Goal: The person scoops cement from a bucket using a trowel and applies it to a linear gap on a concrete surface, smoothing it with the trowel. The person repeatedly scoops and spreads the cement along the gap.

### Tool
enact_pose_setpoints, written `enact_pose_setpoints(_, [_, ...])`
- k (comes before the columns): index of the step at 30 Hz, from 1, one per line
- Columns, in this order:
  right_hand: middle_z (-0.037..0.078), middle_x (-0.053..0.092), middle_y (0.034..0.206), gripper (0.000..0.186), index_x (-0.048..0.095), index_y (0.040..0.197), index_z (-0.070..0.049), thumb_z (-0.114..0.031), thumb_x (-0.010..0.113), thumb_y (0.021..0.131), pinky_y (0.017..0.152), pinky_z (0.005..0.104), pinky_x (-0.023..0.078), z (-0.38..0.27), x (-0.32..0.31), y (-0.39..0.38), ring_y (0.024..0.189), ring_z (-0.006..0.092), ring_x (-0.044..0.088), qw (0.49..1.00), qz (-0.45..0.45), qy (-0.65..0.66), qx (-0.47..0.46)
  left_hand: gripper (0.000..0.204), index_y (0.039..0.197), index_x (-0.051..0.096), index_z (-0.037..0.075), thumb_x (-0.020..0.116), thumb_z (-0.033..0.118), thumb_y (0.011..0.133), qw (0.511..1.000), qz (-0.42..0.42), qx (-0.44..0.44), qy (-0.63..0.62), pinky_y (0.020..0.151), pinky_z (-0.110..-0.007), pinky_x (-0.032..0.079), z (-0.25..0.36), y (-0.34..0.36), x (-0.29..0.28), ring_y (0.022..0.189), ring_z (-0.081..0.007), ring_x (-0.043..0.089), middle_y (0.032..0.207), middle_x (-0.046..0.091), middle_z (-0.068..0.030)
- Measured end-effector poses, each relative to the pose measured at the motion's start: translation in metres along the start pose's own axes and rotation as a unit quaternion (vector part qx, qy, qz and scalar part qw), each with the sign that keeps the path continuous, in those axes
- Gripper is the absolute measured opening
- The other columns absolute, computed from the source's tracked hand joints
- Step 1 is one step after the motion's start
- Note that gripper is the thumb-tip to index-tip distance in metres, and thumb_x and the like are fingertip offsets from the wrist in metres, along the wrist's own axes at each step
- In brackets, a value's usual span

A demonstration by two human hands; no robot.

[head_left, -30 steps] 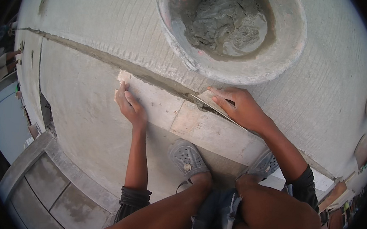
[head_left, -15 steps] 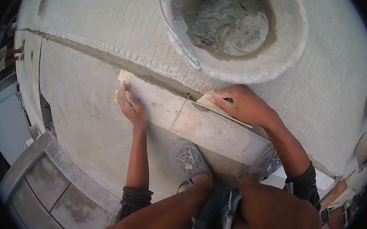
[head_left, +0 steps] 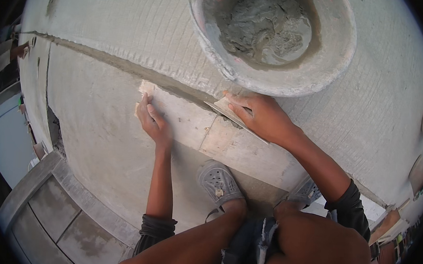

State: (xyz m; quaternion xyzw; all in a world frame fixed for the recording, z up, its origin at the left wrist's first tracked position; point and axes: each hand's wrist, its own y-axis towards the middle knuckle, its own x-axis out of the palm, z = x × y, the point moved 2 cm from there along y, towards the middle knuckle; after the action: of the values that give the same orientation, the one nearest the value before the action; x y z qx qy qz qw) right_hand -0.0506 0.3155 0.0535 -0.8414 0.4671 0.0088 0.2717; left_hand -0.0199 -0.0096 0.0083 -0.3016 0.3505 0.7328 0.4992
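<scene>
A pale, dusty board (head_left: 183, 114) lies along a mortar-lined joint (head_left: 127, 67) in the concrete. My left hand (head_left: 155, 125) rests on the board's left end, fingers stretched out and thumb apart, pressing on its surface. Closed around a thin, flat, straight-edged scraper (head_left: 230, 114), my right hand (head_left: 264, 117) holds it tilted over the board's far edge, at the joint. Some grey mortar shows beside the blade. Part of the scraper is hidden under my fingers. Just beyond my right hand stands a bucket (head_left: 342, 53) with wet grey mortar (head_left: 272, 28) inside.
My feet in grey clogs (head_left: 218, 181) are close to the board's near side. Ridged concrete (head_left: 117, 12) spreads beyond the joint. At the lower left is a concrete kerb (head_left: 31, 188) around dark panels. Boards and debris (head_left: 391, 225) lie at the far right.
My right hand has slid the scraper leftward along the joint, toward my left hand. The left hand stays on the board. The bucket appears slightly shifted with the view.
</scene>
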Motion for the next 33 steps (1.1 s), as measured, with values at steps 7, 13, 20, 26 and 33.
enact_pose_setpoints(7, [0.028,0.076,0.112,0.039,0.074,0.138,-0.007,-0.03,0.061,0.109,0.094,0.048,0.056,0.004,0.001,-0.006,0.103,0.0443,0.073,0.996,-0.053,-0.071,0.03,0.047,0.15,0.057,-0.005,0.037,0.025,0.12,1.0,-0.007,0.009,0.016,0.112,-0.043,0.044,0.0,-0.002,0.003,0.125,-0.0318,0.059,0.131,0.065,-0.0188])
enact_pose_setpoints(13, [0.024,0.077,0.124,0.041,0.071,0.142,-0.007,-0.029,0.065,0.108,0.102,0.0407,0.055,0.023,-0.052,-0.062,0.112,0.0323,0.076,0.994,-0.056,0.059,0.074,0.045,0.15,0.058,-0.004,0.037,0.023,0.119,1.0,-0.009,-0.006,0.006,0.112,-0.045,0.043,0.001,-0.002,-0.001,0.128,-0.0336,0.056,0.13,0.066,-0.0182])
enact_pose_setpoints(20, [0.026,0.075,0.123,0.047,0.063,0.153,-0.009,-0.027,0.061,0.109,0.105,0.0444,0.053,0.031,-0.032,-0.082,0.112,0.0393,0.071,0.999,0.014,-0.006,0.031,0.045,0.15,0.058,-0.004,0.038,0.023,0.119,1.0,0.0,-0.008,0.009,0.113,-0.046,0.043,0.002,-0.002,0.004,0.127,-0.0327,0.057,0.129,0.067,-0.0176])
enact_pose_setpoints(26, [0.031,0.071,0.114,0.052,0.057,0.156,-0.003,-0.024,0.057,0.109,0.098,0.0513,0.054,0.002,-0.004,-0.076,0.105,0.0457,0.069,0.996,0.032,-0.063,0.053,0.044,0.149,0.059,-0.004,0.039,0.021,0.119,1.0,0.007,0.014,0.017,0.113,-0.045,0.043,-0.002,0.002,0.003,0.126,-0.0334,0.057,0.128,0.068,-0.017])
enact_pose_setpoints(33, [0.034,0.069,0.11,0.051,0.055,0.154,0.004,-0.018,0.053,0.108,0.095,0.0539,0.055,-0.02,0.0,-0.064,0.101,0.0477,0.07,0.979,-0.025,-0.17,0.11,0.042,0.146,0.06,-0.005,0.04,0.02,0.118,1.0,0.009,0.023,0.0,0.114,-0.046,0.042,-0.002,0.001,0.001,0.124,-0.035,0.058,0.126,0.067,-0.0182])
